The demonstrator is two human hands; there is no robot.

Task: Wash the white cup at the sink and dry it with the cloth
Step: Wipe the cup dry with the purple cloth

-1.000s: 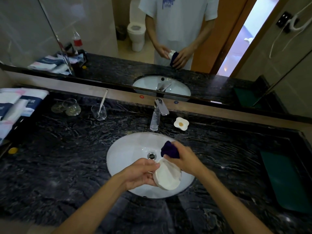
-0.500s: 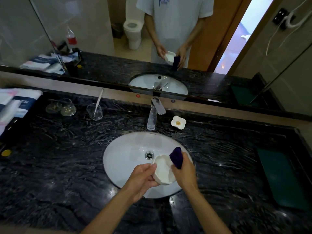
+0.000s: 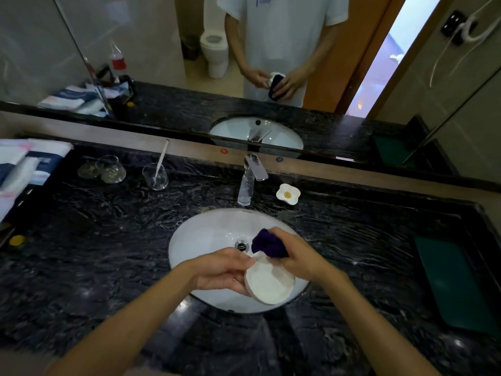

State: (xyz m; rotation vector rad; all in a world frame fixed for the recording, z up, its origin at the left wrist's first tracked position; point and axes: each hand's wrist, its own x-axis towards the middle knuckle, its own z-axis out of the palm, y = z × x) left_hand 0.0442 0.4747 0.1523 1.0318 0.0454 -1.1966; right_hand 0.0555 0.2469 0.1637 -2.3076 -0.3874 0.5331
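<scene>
Over the white oval sink basin (image 3: pixel 206 240), both hands work a round white ceramic cup (image 3: pixel 269 282).

Left hand (image 3: pixel 221 271) grips the cup's side, its flat base turned toward the camera; right hand (image 3: pixel 294 257) clutches a bunched dark purple cloth (image 3: pixel 268 244) against the cup's upper edge, apparently at its rim. A chrome tap (image 3: pixel 250 177) stands behind the basin on the black marbled counter (image 3: pixel 95 253).
</scene>
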